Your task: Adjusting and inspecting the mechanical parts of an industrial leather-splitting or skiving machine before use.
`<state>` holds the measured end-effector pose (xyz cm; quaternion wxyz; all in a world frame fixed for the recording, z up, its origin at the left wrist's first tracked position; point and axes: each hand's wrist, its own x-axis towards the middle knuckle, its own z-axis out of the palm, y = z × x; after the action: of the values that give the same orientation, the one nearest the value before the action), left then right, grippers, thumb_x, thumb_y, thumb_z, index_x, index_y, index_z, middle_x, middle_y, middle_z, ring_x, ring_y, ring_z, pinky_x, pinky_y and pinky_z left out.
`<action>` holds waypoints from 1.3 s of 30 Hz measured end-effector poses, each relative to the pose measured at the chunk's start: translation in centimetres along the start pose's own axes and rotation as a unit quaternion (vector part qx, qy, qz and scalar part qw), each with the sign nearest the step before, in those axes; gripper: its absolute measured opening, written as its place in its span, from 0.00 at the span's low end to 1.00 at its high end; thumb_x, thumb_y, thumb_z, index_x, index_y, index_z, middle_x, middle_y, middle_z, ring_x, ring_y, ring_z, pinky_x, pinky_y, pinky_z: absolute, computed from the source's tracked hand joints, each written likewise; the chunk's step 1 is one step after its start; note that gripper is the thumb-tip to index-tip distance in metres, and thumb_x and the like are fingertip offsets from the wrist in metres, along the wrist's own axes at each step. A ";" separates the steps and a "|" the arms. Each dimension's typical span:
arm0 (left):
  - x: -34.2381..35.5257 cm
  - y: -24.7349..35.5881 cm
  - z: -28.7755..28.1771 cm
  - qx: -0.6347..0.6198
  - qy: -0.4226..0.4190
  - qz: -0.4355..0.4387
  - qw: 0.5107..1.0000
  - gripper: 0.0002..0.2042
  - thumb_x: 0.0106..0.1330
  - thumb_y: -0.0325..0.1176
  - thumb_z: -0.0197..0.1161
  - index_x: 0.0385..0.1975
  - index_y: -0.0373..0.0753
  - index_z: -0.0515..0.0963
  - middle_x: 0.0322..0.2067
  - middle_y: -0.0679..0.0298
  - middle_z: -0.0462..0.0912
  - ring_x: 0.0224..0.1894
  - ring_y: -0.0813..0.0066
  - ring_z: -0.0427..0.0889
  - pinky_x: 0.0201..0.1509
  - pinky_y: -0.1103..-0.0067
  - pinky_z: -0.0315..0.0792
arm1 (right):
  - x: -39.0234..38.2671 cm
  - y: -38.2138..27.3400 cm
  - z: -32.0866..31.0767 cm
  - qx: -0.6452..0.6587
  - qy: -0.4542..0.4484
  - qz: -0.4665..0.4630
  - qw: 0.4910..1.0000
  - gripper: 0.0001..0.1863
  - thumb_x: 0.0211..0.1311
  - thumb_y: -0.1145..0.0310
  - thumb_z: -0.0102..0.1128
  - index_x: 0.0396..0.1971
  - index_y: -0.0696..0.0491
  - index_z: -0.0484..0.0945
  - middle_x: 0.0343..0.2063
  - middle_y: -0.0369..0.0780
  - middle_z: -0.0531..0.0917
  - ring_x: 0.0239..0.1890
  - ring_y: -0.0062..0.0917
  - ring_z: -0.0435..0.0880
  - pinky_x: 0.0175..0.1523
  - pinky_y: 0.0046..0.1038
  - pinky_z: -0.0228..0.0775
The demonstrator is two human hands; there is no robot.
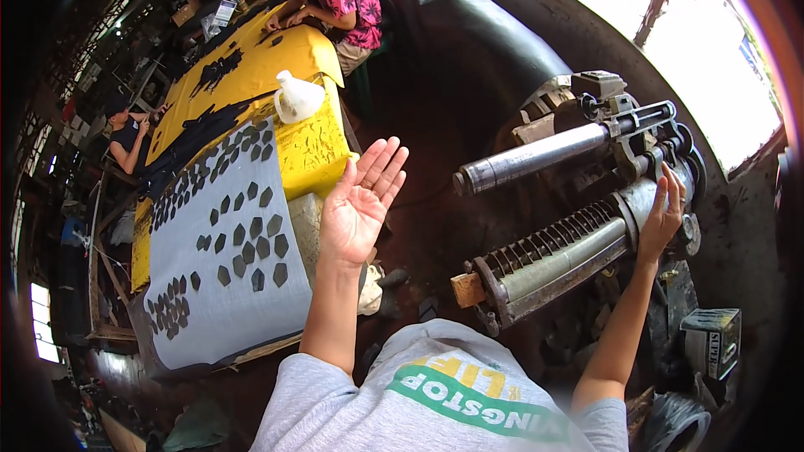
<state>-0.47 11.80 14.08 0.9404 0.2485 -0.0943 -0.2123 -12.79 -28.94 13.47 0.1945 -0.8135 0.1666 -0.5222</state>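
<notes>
On the left, a grey sheet [197,230] dotted with dark flat pieces [274,224] lies partly over a yellow cover [289,46], a white container [299,102] near its far right corner. Next, the left hand [360,201] is raised, palm bare, fingers extended and slightly spread. The metal roller machine [557,264] stands right; the right hand [660,222] touches its right end, fingers straight, though I cannot tell whether it grips.

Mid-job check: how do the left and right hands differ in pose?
The left hand shows its palm; the right hand shows its back. The left hand is held apart from the metal roller machine, while the right hand appears to rest on it. Both are bare.
</notes>
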 end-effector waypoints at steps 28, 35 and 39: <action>-2.5 -6.0 8.7 -0.073 -0.260 -0.266 0.925 0.50 0.58 0.72 0.21 0.64 0.25 0.45 0.65 0.45 0.49 0.69 0.54 0.47 0.67 0.50 0.43 | -2.8 -16.4 -1.2 0.242 -0.148 -0.277 0.918 0.18 0.36 0.80 0.62 0.35 0.58 0.79 0.32 0.40 0.75 0.32 0.33 0.75 0.36 0.31 0.69; -1.9 -6.6 8.8 0.104 -0.359 -0.201 0.905 0.56 0.50 0.77 0.29 0.65 0.28 0.46 0.68 0.50 0.36 0.70 0.59 0.40 0.68 0.60 0.44 | -3.2 -17.2 -2.2 0.299 -0.200 -0.111 0.926 0.12 0.44 0.87 0.59 0.31 0.59 0.76 0.32 0.42 0.74 0.34 0.34 0.74 0.39 0.29 0.68; -2.2 -6.4 9.3 0.248 -0.356 -0.161 0.887 0.62 0.41 0.80 0.45 0.65 0.28 0.43 0.68 0.49 0.29 0.71 0.58 0.34 0.68 0.61 0.41 | -3.2 -17.3 -2.9 0.312 -0.192 -0.084 0.927 0.11 0.44 0.87 0.59 0.30 0.59 0.76 0.33 0.43 0.74 0.36 0.33 0.74 0.39 0.28 0.68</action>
<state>-7.30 3.79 18.70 0.7044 0.3935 -0.4308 -0.4042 -15.58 -12.76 20.56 0.4225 -0.8072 -0.1144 -0.3960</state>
